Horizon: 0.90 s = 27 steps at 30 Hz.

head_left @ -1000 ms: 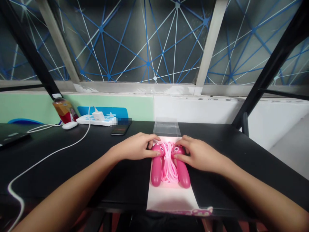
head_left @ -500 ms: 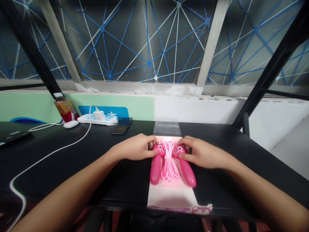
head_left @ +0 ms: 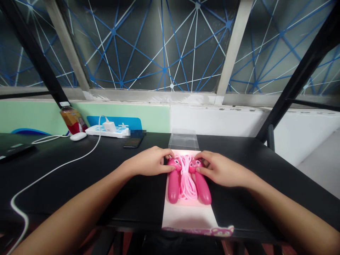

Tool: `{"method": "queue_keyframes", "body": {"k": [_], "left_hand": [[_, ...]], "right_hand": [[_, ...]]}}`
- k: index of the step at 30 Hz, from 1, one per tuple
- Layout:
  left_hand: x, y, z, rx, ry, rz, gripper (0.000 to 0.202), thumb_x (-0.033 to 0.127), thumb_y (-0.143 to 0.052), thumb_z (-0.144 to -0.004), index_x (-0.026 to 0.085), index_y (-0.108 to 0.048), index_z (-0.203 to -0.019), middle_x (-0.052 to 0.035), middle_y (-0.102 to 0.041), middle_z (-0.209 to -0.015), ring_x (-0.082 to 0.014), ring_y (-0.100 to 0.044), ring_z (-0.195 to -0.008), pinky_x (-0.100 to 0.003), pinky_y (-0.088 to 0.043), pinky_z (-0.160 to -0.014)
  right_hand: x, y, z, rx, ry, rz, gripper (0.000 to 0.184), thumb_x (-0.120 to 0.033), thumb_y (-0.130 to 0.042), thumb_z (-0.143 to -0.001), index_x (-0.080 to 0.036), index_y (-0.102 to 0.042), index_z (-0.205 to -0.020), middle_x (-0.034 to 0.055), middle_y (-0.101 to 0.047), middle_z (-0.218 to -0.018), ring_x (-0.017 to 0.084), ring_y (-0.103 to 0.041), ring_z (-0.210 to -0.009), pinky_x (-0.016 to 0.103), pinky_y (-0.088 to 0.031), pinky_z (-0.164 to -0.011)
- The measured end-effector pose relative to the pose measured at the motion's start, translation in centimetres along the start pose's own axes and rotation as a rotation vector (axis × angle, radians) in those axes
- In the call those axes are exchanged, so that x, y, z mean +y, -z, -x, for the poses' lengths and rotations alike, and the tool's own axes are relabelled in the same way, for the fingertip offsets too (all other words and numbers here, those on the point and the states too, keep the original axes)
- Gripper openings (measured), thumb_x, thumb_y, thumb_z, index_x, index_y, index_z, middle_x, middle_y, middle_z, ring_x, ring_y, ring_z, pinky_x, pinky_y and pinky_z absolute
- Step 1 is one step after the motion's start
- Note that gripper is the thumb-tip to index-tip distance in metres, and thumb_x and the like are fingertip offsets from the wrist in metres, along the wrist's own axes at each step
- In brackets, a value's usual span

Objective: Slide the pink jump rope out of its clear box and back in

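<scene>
A skipping rope with two pink handles lies on a pale card [head_left: 190,216] at the front of the black desk. Its light pink cord [head_left: 188,184] is bundled between the left handle [head_left: 174,187] and the right handle [head_left: 203,189]. Both handles have animal-face tops. My left hand [head_left: 152,162] pinches the face end of the left handle between thumb and fingers. At the face end of the right handle, my right hand [head_left: 219,168] has a similar grip. Behind the card, a clear plastic sleeve [head_left: 183,140] lies flat.
To the left are a phone [head_left: 132,141], a white power strip [head_left: 114,132] with a plugged-in charger, a white mouse [head_left: 78,136] and a drink bottle [head_left: 73,118]. A white cable [head_left: 55,170] runs across the desk. Black frame posts rise on both sides.
The lower ends of both handles have swung inward, nearer the cord bundle. Both hands keep nearly the same place.
</scene>
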<state>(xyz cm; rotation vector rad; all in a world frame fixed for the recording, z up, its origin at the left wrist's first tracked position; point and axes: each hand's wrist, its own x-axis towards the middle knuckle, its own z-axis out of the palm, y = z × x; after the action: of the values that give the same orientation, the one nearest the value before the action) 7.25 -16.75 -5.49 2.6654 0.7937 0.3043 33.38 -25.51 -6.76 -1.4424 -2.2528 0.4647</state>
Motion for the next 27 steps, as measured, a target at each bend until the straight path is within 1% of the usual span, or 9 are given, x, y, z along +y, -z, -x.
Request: {"method": "queue_keyframes", "body": {"k": [6,11,14,17,19,21,23,25,27], "left_hand": [[0.2,0.0,-0.1,0.028,0.003,-0.055,0.034,0.047,-0.063,-0.084,0.021,-0.067,-0.105,-0.0012,-0.067,-0.072,-0.0154,-0.06,-0.064,-0.024,-0.039,-0.06],[0.3,0.3,0.0,0.032,0.007,-0.071,0.035,0.047,-0.063,-0.083,0.02,-0.065,-0.106,-0.0019,-0.067,-0.075,-0.0167,-0.061,-0.067,-0.024,-0.04,-0.061],[0.3,0.5,0.0,0.028,0.007,-0.09,0.034,0.045,-0.063,-0.083,0.02,-0.065,-0.106,-0.0022,-0.067,-0.077,-0.0169,-0.061,-0.067,-0.025,-0.039,-0.059],[0.4,0.7,-0.1,0.046,-0.023,-0.102,0.031,0.043,-0.062,-0.084,0.021,-0.065,-0.106,-0.0024,-0.066,-0.082,-0.0163,-0.059,-0.069,-0.025,-0.04,-0.061],[0.4,0.8,-0.3,0.066,-0.05,-0.112,0.03,0.042,-0.06,-0.085,0.022,-0.066,-0.106,-0.0025,-0.065,-0.086,-0.0163,-0.059,-0.072,-0.025,-0.041,-0.064],[0.3,0.8,-0.4,0.089,-0.067,-0.12,0.03,0.043,-0.06,-0.086,0.022,-0.066,-0.106,-0.0031,-0.063,-0.093,-0.0166,-0.058,-0.078,-0.026,-0.043,-0.068],[0.0,0.7,-0.5,0.096,-0.067,-0.115,0.031,0.044,-0.06,-0.086,0.023,-0.065,-0.107,-0.0037,-0.062,-0.102,-0.0164,-0.059,-0.081,-0.027,-0.044,-0.073],[-0.2,0.6,-0.6,0.082,-0.055,-0.107,0.033,0.047,-0.061,-0.086,0.024,-0.063,-0.108,-0.0034,-0.061,-0.107,-0.0157,-0.059,-0.08,-0.027,-0.045,-0.075],[-0.5,0.6,-0.7,0.065,-0.036,-0.109,0.036,0.051,-0.061,-0.085,0.024,-0.062,-0.11,-0.0032,-0.061,-0.104,-0.0156,-0.058,-0.078,-0.028,-0.045,-0.074]], "right_hand": [[-0.3,-0.2,0.0,0.019,0.009,0.078,0.028,-0.04,-0.05,-0.094,-0.018,-0.062,-0.108,0.0083,-0.065,-0.097,0.019,-0.06,-0.079,0.031,-0.046,-0.07],[-0.7,-0.5,0.2,0.03,0.004,0.302,0.034,-0.043,-0.045,-0.096,-0.018,-0.059,-0.114,0.0103,-0.06,-0.104,0.02,-0.062,-0.079,0.034,-0.048,-0.07],[-1.7,-0.8,0.2,0.078,-0.02,0.485,0.037,-0.045,-0.043,-0.096,-0.016,-0.059,-0.112,0.0131,-0.058,-0.106,0.022,-0.062,-0.076,0.033,-0.046,-0.061],[-3.3,-1.3,0.3,0.075,-0.027,0.598,0.032,-0.038,-0.042,-0.096,-0.015,-0.061,-0.105,0.0142,-0.059,-0.103,0.021,-0.061,-0.072,0.03,-0.043,-0.054],[-4.1,-1.6,0.5,0.049,0.078,0.573,0.032,-0.036,-0.039,-0.097,-0.016,-0.061,-0.108,0.0134,-0.06,-0.101,0.022,-0.061,-0.077,0.03,-0.045,-0.056],[-4.6,-2.0,0.7,0.035,0.206,0.551,0.039,-0.043,-0.04,-0.097,-0.016,-0.06,-0.116,0.0148,-0.06,-0.104,0.026,-0.06,-0.087,0.033,-0.048,-0.06],[-4.7,-2.3,0.9,0.031,0.299,0.549,0.051,-0.053,-0.042,-0.095,-0.015,-0.056,-0.126,0.0162,-0.06,-0.108,0.029,-0.059,-0.093,0.036,-0.05,-0.064],[-4.6,-2.6,0.9,0.018,0.341,0.552,0.058,-0.057,-0.043,-0.093,-0.016,-0.051,-0.134,0.016,-0.06,-0.108,0.03,-0.058,-0.094,0.039,-0.051,-0.067],[-4.6,-2.7,0.9,-0.009,0.349,0.551,0.057,-0.054,-0.043,-0.094,-0.018,-0.047,-0.138,0.0151,-0.06,-0.109,0.029,-0.058,-0.094,0.04,-0.051,-0.068]]}}
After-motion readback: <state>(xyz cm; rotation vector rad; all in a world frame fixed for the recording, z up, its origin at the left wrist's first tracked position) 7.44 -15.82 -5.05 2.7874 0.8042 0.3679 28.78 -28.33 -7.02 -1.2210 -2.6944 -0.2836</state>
